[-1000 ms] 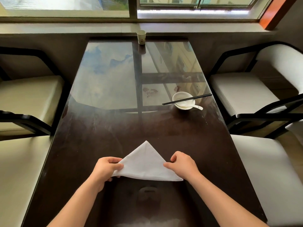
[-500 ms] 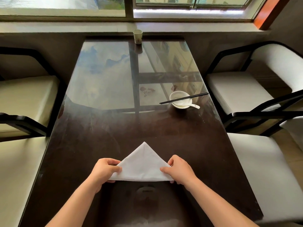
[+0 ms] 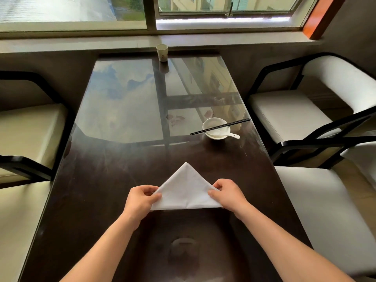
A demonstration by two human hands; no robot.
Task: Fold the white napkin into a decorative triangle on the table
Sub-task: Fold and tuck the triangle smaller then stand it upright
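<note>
The white napkin (image 3: 184, 190) lies on the dark glossy table (image 3: 114, 180) as a triangle, its tip pointing away from me and its long edge nearest me. My left hand (image 3: 140, 200) pinches the napkin's left corner between thumb and fingers. My right hand (image 3: 228, 195) pinches the right corner the same way. Both corners are partly hidden under my fingers. A faint crease runs down the napkin's middle.
A white bowl (image 3: 216, 128) with a white spoon and black chopsticks (image 3: 220, 126) across it sits to the right, beyond the napkin. A paper cup (image 3: 162, 52) stands at the table's far edge by the window. Cushioned chairs (image 3: 289, 115) flank both sides.
The napkin stays a triangle on the table. My right hand slid inward along the right corner and both hands keep their pinch. The camera shifted slightly.
</note>
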